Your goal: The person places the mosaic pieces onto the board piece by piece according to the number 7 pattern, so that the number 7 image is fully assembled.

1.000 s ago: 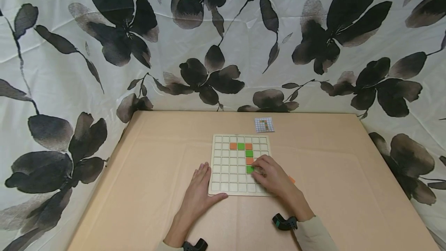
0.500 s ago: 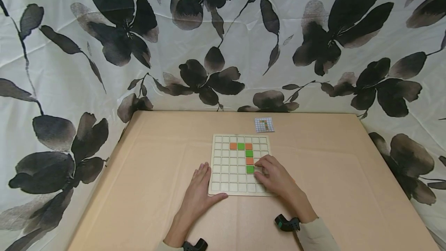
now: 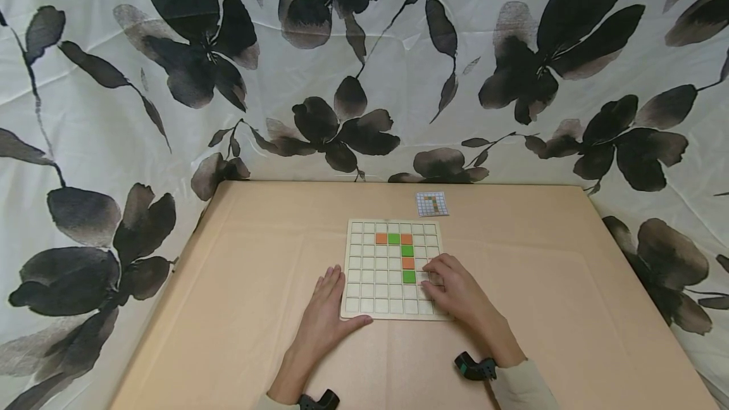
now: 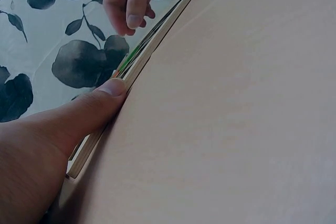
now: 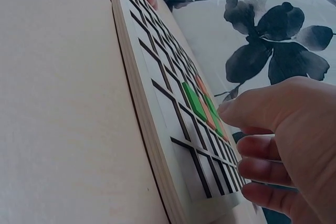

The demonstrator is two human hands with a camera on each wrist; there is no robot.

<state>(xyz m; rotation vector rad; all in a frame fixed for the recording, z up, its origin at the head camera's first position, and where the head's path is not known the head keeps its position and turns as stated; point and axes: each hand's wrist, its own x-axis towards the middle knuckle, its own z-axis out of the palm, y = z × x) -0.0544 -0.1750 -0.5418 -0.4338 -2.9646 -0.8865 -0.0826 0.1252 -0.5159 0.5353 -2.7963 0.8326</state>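
A pale square grid board [image 3: 364, 290] lies on the table. Orange tiles [image 3: 381, 239] and green tiles [image 3: 409, 276] alternate in it, in a short row near the top and a column running down from that row's right end. My left hand [image 3: 326, 312] rests at the board's near left corner, straight fingers along the side and thumb on the front edge [image 4: 134, 72]. Over the board's right part is my right hand [image 3: 458, 290], fingers loosely bent, thumb apart from them. Nothing shows between them in the right wrist view, where the lowest green tile [image 5: 194, 102] lies beyond the thumb.
Behind the board lies a small card [image 3: 432, 204] printed with a grid and a coloured pattern. The tan table [image 3: 569, 309] extends on both sides. A white cloth with dark flowers [image 3: 342, 131] hangs at the back. Each wrist wears a black device [image 3: 475, 367].
My right hand has drawn back a little to the right from the lowest green tile, uncovering it fully. An orange piece seen earlier beside the right wrist is now hidden. My left hand stays put.
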